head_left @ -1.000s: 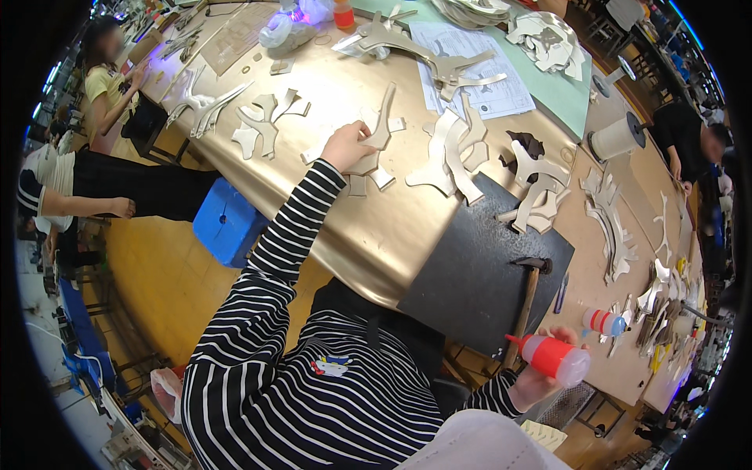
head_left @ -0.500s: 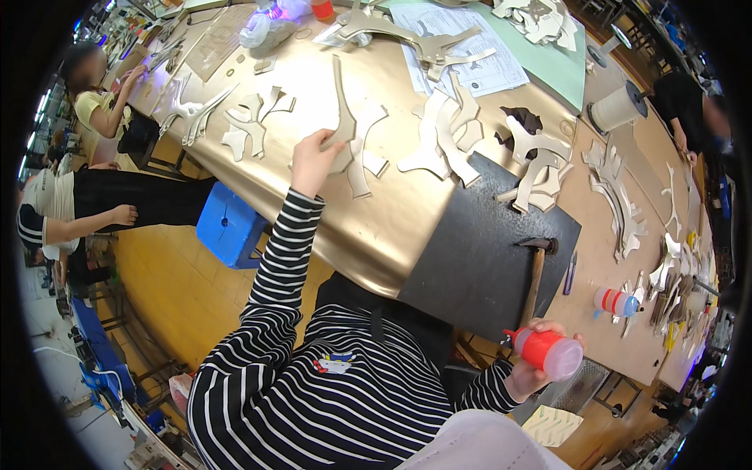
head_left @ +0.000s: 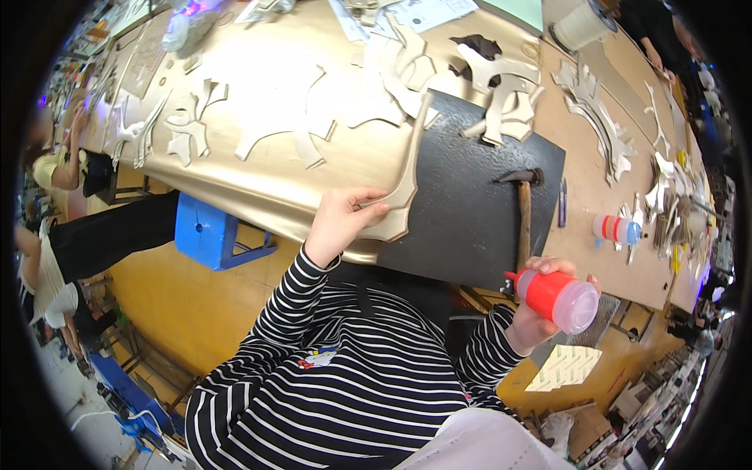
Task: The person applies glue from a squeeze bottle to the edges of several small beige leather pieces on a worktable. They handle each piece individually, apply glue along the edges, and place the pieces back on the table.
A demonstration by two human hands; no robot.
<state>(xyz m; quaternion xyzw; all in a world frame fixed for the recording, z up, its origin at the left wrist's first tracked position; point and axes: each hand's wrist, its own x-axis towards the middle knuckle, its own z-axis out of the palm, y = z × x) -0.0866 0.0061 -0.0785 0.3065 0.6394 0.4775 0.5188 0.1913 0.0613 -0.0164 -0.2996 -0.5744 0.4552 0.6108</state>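
Observation:
My left hand (head_left: 341, 223) pinches a beige, curved cut piece (head_left: 406, 188) with a long narrow arm, perhaps leather. The piece hangs at the left edge of a black mat (head_left: 462, 235). In my right hand (head_left: 533, 325), off the mat's near right corner, is a squeeze bottle (head_left: 552, 299) with a red band and a red nozzle pointing left. Its contents I cannot make out. A hammer (head_left: 525, 207) with a wooden handle lies on the mat, beyond the bottle.
More beige cut pieces (head_left: 301, 141) lie on the gold-covered table (head_left: 258, 63). To the right are a slim purple tool (head_left: 562, 202), another squeeze bottle (head_left: 616, 229) and a thread spool (head_left: 583, 25). A blue stool (head_left: 205, 231) stands at the left, near a seated person.
My left hand has lifted the curved piece off the gold surface and brought it nearer, rightward to the mat. The bottle stays in my right hand. The view has shifted.

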